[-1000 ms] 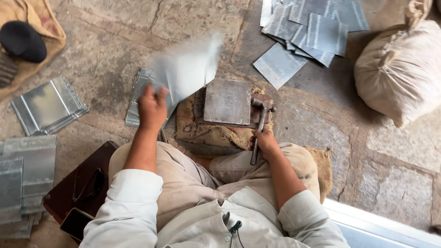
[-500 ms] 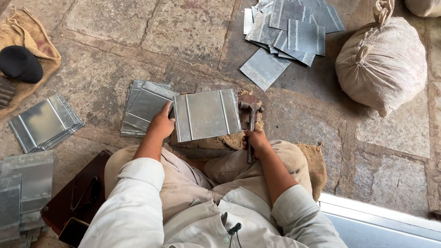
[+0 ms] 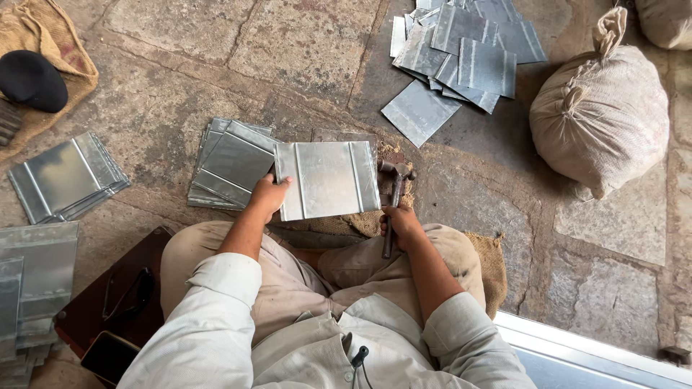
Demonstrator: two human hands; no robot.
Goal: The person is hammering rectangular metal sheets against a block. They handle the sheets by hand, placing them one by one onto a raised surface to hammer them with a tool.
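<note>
Left hand (image 3: 268, 196) pinching metal sheet (image 3: 328, 179); right hand (image 3: 401, 222) gripping hammer (image 3: 394, 194); sheet stack (image 3: 232, 164) adjacent.

Metal sheet (image 3: 328, 180) lies in front of person, left hand (image 3: 268, 196) on its left edge. Hammer (image 3: 394, 202) just right of it, in right hand (image 3: 400, 222). Sheet stack (image 3: 231, 164) to left, touching it. Scattered sheets (image 3: 461, 54) farther ahead; sack (image 3: 598, 115) at right.

Dull grey metal sheet (image 3: 328, 179); rough stone floor (image 3: 173, 86); coarse burlap sack (image 3: 602, 108).
</note>
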